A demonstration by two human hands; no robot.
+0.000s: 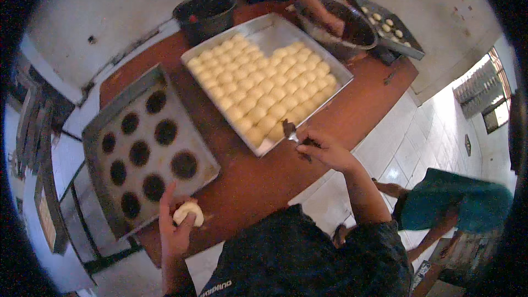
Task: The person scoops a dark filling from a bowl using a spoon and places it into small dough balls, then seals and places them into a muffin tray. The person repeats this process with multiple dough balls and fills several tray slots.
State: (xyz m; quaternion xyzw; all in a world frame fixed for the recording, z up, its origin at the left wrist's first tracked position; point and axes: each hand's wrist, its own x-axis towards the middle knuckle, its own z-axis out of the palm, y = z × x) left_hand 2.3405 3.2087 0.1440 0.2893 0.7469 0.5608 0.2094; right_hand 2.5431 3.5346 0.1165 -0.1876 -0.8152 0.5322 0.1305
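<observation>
My left hand (172, 231) holds a pale, rounded piece of dough (189, 214) between thumb and fingers, over the table's near left edge. In my right hand (330, 150) is a spoon-like metal utensil (293, 137) with dark brown paste (288, 127) on its end. That end hovers by the near corner of a large metal tray (272, 29). Rows of pale, round dough balls (264, 86) fill most of this tray, packed side by side. Left of it lies a second metal tray (123, 128) bearing several dark round patches; whether these are hollows or marks is unclear.
A reddish-brown table (247, 185) carries the trays. Behind stand a black bucket (206, 16) and a large metal bowl (367, 47), with another person's hand (335, 25) inside the bowl. A dark tray (418, 54) holds small dough pieces. At right is a person in green clothing (453, 200).
</observation>
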